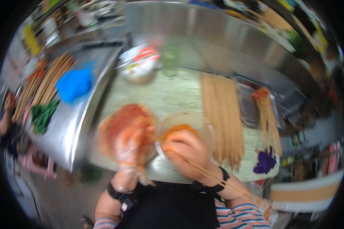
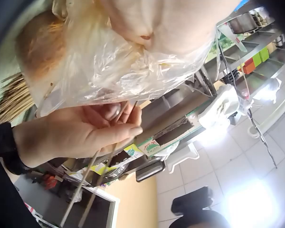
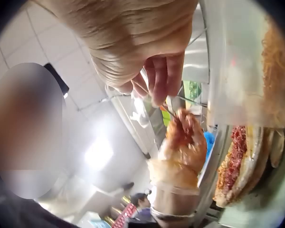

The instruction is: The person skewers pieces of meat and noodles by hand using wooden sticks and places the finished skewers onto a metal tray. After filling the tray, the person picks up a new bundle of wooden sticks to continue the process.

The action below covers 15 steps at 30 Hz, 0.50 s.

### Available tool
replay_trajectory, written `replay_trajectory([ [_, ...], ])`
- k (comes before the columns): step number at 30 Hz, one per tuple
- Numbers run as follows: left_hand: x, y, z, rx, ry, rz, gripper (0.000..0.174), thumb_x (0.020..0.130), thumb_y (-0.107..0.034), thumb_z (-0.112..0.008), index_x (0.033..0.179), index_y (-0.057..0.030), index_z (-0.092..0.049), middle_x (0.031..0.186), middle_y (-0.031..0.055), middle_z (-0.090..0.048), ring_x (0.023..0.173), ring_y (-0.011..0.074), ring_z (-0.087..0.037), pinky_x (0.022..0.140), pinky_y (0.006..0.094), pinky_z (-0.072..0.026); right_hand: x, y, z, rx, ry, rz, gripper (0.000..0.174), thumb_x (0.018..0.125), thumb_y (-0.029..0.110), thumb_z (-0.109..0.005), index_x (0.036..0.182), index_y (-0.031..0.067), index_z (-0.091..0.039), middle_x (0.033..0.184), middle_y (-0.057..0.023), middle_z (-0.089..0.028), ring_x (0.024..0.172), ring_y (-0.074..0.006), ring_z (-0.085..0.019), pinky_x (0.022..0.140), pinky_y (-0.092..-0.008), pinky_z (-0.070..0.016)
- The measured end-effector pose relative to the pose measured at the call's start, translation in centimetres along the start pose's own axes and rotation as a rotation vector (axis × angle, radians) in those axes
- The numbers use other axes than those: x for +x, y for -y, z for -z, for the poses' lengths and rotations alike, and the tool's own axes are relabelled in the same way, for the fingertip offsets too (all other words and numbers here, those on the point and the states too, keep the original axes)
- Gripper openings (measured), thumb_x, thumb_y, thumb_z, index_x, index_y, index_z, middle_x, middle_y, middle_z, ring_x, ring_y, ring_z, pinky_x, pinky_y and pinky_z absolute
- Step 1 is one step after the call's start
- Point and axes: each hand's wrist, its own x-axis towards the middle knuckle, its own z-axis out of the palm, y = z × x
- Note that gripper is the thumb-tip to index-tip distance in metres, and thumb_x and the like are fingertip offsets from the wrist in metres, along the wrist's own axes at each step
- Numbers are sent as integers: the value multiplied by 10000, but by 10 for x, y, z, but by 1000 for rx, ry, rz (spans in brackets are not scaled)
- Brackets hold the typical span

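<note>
the right hand [image 1: 189, 154] pinches thin sticks [image 1: 214, 176]; the gloved left hand [image 1: 129, 150] pinches their tips, by the red paste [image 1: 122, 124]. things look partway: a red-tipped bundle [image 1: 267, 114] lies on the metal tray [image 1: 247, 117], seemingly done, while a broad row of bare sticks [image 1: 222, 114] on the desk [image 1: 179, 84] remains unused. no writing is readable.

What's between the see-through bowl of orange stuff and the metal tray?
A wide row of wooden sticks lies between the bowl and the tray, in the head view.
</note>
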Motion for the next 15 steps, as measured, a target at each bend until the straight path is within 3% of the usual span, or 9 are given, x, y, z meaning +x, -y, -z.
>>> replay_trajectory([
  [2, 16, 2, 13, -15, -34, -96, 342, 891, -172, -554, 1169, 22, -505, 1054, 106, -602, 904, 198, -602, 810, 314, -505, -6, -3, 20, 208, 37, -197, 145, 833, 98, -612, 941, 0, -606, 815, -113, -581, 660, -201, -592, 639, -245, -472],
  [5, 39, -4, 46, 164, -64, -196, 372, 894, -172, -544, 1211, 9, -475, 1173, 125, -554, 1019, 234, -569, 876, 353, -477, -31, -2, 48, 728, -171, -655, 162, 900, 108, -520, 953, -22, -602, 875, -143, -622, 710, -194, -621, 674, -276, -502],
  [7, 29, -14, 39, 23, -43, -177, 399, 894, -164, -541, 1248, -9, -442, 1298, 137, -456, 1133, 277, -501, 938, 389, -436, -46, -4, 68, 757, -379, -705, 196, 929, 131, -475, 1015, -18, -570, 891, -140, -629, 709, -174, -631, 670, -266, -515],
  [8, 26, -11, 43, 247, -45, -306, 425, 900, -157, -535, 1283, -21, -411, 1369, 133, -373, 1195, 293, -445, 963, 403, -410, -57, -12, 80, 774, -499, -710, 202, 931, 133, -469, 1034, -16, -559, 909, -136, -628, 726, -171, -631, 663, -256, -514],
  [10, 34, 6, 93, 171, -42, -238, 426, 899, -147, -539, 1286, -23, -411, 1357, 130, -389, 1190, 282, -450, 964, 397, -408, -73, -29, 108, 723, -753, -655, 234, 937, 156, -456, 1087, -8, -528, 940, -131, -625, 768, -175, -629, 672, -260, -516],
  [13, 29, 14, 94, 326, -38, -291, 373, 901, -112, -529, 1249, 1, -452, 1312, 116, -433, 1150, 245, -476, 942, 364, -421, -87, -71, 166, 555, -984, -566, 300, 946, 218, -440, 1161, 12, -481, 1047, -145, -589, 900, -205, -607, 749, -309, -505],
  [15, 18, 20, 92, 704, -15, -441, 328, 904, -85, -510, 1216, 14, -482, 1281, 111, -458, 1121, 230, -493, 933, 350, -429, -105, -126, 208, 496, -1221, -626, 332, 949, 247, -429, 1166, 0, -473, 1134, -160, -543, 983, -221, -575, 802, -333, -481],
])
